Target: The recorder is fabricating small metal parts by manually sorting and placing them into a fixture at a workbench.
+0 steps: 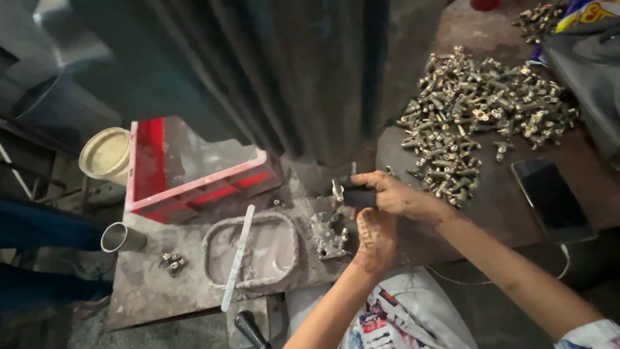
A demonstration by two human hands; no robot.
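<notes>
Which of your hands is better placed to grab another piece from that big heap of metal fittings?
The right hand, probably: it lies closest to the heap of metal fittings. The left hand rests lower, by the metal fixture.

You've got a red crate [194, 171] far left, cream bucket [105, 154] beside it, phone [552, 199] right, fittings heap [481, 110] far right.
</notes>
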